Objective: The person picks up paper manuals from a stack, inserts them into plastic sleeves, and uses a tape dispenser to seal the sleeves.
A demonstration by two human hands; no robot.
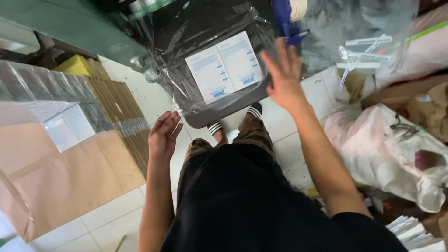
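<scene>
A dark package in clear plastic lies upper centre, bearing a white rectangular label. Flat brown cardboard package lies lower left, a white sack right.

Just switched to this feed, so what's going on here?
A person stands on a tiled floor, both hands open and empty. The right hand is raised beside a dark flat item in a clear plastic bag with a white sheet inside. The left hand hovers lower, near its bottom edge. Flat cardboard lies to the left, a white sack to the right.
</scene>
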